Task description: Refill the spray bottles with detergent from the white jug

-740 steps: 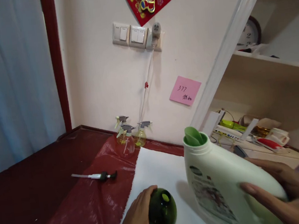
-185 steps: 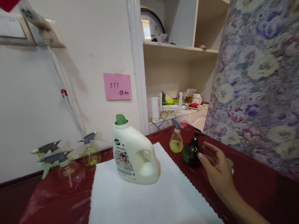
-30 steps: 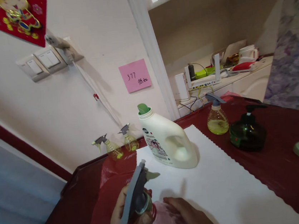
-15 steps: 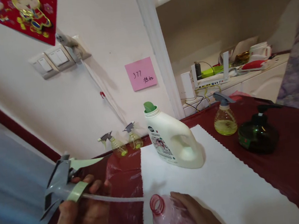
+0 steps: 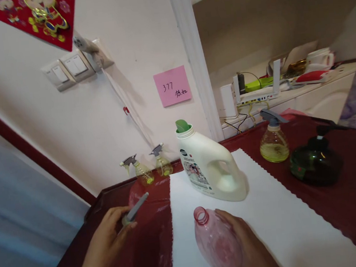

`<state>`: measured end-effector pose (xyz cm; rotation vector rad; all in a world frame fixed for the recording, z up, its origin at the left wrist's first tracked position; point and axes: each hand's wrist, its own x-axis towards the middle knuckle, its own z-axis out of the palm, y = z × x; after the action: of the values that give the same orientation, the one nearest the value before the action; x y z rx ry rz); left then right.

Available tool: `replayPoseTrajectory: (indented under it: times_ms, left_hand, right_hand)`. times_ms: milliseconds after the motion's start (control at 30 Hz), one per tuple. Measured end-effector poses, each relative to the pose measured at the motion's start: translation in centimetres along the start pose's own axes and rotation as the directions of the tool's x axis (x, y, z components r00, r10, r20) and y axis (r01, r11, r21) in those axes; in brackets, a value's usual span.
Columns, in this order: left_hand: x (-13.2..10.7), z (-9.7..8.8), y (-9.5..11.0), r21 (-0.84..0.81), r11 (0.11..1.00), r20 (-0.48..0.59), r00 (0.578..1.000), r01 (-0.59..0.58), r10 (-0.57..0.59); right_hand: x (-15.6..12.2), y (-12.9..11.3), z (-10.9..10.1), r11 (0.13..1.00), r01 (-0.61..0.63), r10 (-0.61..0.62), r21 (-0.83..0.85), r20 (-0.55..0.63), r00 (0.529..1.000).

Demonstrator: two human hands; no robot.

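Over white sheet [image 5: 281,220], the right hand [image 5: 250,245] curls around a pink bottle [image 5: 213,236].

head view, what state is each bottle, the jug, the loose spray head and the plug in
Grey spray head: detached, held in the left hand
Pink bottle: uncapped, held in the right hand
Pale jug: uncapped, upright
Two spray bottles by the wall: heads on
Spray bottle at right: head on, part filled
Dark green pump bottle: pump on
Wall plug: in its socket
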<state>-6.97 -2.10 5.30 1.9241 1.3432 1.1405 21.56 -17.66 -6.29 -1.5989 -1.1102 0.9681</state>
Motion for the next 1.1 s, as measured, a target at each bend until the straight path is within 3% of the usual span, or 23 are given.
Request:
replayPoseTrajectory:
  times_ms: [67, 100, 167, 233, 367, 633, 733, 833, 900, 933, 1000, 1100]
  left_hand:
    - [0.7, 0.3, -2.4, 0.451, 0.884, 0.195, 0.98, -0.121, 0.035]
    - [0.8, 0.5, -3.5, 0.584, 0.795, 0.253, 0.967, -0.165, 0.015]
    - [1.0, 0.9, -5.4, 0.702, 0.687, 0.295, 0.954, -0.187, -0.042]
    - [0.9, 1.3, -6.8, 0.749, 0.636, 0.308, 0.948, -0.186, -0.085]
    - [0.7, 1.9, -8.5, 0.764, 0.619, 0.305, 0.947, -0.183, -0.097]
    - [0.5, 1.9, -10.6, 0.746, 0.642, 0.282, 0.957, -0.174, -0.068]
    - [0.8, 1.5, -10.0, 0.728, 0.665, 0.249, 0.968, -0.167, -0.029]
    - [0.4, 1.9, -7.2, 0.635, 0.757, 0.159, 0.985, -0.151, 0.063]
    - [-0.9, 3.2, -4.6, 0.483, 0.859, 0.131, 0.984, -0.172, 0.123]
    - [-1.7, 4.2, -3.4, 0.376, 0.907, 0.153, 0.978, -0.188, 0.139]
    - [-3.7, 7.0, -1.5, 0.162, 0.982, 0.269, 0.962, -0.094, 0.048]
    - [-6.3, 12.2, -0.5, -0.045, 0.999, 0.517, 0.856, 0.019, 0.007]
  right_hand:
    - [0.1, -0.4, 0.0, 0.998, -0.053, 0.053, 0.04, -0.011, 0.999]
    - [0.1, -0.5, 0.0, 0.996, -0.067, 0.068, 0.058, -0.015, 0.998]
    - [0.2, -0.5, 0.0, 0.994, -0.059, 0.06, 0.089, -0.012, 0.998]
    - [0.2, -0.5, 0.1, 0.993, -0.043, 0.044, 0.114, -0.004, 0.999]
    - [0.4, 0.2, 0.4, 0.991, -0.032, 0.034, 0.133, -0.013, 0.999]
    - [0.4, 3.3, 2.4, 0.982, 0.146, -0.118, 0.119, -0.214, 0.97]
    - [0.4, 3.6, 2.3, 0.946, 0.322, -0.3, 0.032, -0.288, 0.909]
    - [0.4, 3.4, 1.6, 0.826, 0.558, -0.548, -0.081, -0.351, 0.759]
    - [0.5, 2.9, 1.1, 0.766, 0.632, -0.621, -0.121, -0.396, 0.677]
    - [0.6, 2.7, 0.8, 0.756, 0.642, -0.629, -0.131, -0.421, 0.654]
    - [0.7, 2.0, 0.4, 0.758, 0.638, -0.618, -0.137, -0.463, 0.635]
    - [1.0, 1.2, -1.0, 0.761, 0.639, -0.602, -0.113, -0.489, 0.631]
